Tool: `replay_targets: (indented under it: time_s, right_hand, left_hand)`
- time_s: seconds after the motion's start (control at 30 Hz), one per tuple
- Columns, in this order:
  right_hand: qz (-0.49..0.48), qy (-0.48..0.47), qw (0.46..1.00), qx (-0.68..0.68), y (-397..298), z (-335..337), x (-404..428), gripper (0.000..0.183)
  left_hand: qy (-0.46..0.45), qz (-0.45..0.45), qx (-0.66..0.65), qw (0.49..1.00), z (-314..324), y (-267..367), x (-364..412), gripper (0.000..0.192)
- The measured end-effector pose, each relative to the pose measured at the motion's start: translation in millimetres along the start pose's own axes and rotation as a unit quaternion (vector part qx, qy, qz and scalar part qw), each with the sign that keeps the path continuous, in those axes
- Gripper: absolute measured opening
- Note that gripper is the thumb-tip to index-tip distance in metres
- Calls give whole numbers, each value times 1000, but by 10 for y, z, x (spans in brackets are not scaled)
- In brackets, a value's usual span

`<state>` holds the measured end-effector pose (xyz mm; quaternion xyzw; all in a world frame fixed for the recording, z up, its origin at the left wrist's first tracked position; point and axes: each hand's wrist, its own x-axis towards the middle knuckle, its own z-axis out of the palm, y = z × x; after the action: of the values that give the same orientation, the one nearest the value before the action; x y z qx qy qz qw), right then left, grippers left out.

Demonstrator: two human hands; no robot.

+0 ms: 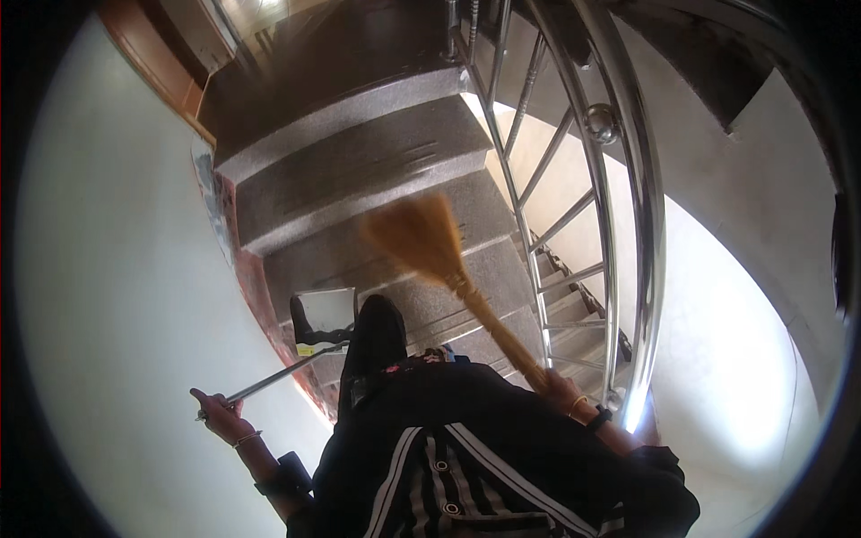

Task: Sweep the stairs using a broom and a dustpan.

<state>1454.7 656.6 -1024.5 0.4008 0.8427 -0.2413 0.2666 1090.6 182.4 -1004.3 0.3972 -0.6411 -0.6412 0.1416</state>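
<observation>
My right hand (562,391) is closed around the pale handle of a straw broom (418,235), low at the right. The broom's bristle head is blurred and lies over the stair treads ahead of me. At the left, my left hand (227,418) grips the thin metal handle of a long-handled dustpan (331,308). Its light pan with a dark rim rests near the left side of a stair, beside my dark-clad leg (377,329). A small yellow label shows on the pan. I cannot make out any debris in it.
Brown stone stairs (363,144) curve up to a landing (336,60). A polished metal railing (599,222) runs along the right, with lower steps (568,309) visible past its bars. A pale wall (134,269) borders the left, and a brown door frame (158,60) stands at the upper left.
</observation>
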Motion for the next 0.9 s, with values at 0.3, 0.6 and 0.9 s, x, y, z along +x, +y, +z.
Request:
replay_targets:
  time_s: [0.3,0.6,0.9]
  right_hand:
    - [22,57,951,303,-1390,1140,816,83]
    - [-147,-58,988,0,-2530,3325,943,102]
    - [-365,-188,909,-75,-5209,4924,360,92]
  left_hand:
    - [-33,-2,6,999,-544,-1292,1686,50]
    - [-55,-69,-23,996,-1526,-2849,3638,44]
    - [-93,-79,-11,993,-2682,-4109,5628,50]
